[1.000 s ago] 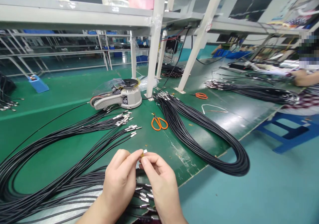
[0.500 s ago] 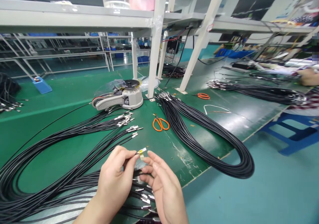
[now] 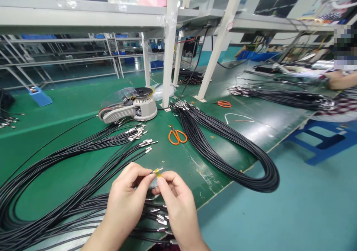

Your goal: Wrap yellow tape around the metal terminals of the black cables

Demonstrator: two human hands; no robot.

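Note:
My left hand (image 3: 126, 202) pinches the metal-tipped end of a black cable (image 3: 157, 170) just above the green table's near edge. My right hand (image 3: 175, 202) pinches a small yellow piece of tape at that same tip, its fingers closed on it. Below both hands lies a bundle of black cables with metal terminals (image 3: 160, 221). More cables of the same kind (image 3: 83, 150) fan out to the left, their silver ends (image 3: 139, 134) pointing toward a grey tape dispenser (image 3: 131, 109).
Orange scissors (image 3: 176, 135) lie right of the cable ends. A thick black cable coil (image 3: 237, 158) runs to the table's right edge. White shelf posts (image 3: 167, 57) stand behind. Another person's arm (image 3: 338, 80) works at far right, near a blue stool (image 3: 323, 139).
My right hand, open and apart from the tip half a second ago, has closed back on the yellow tape at the cable tip. The left hand keeps its pinch.

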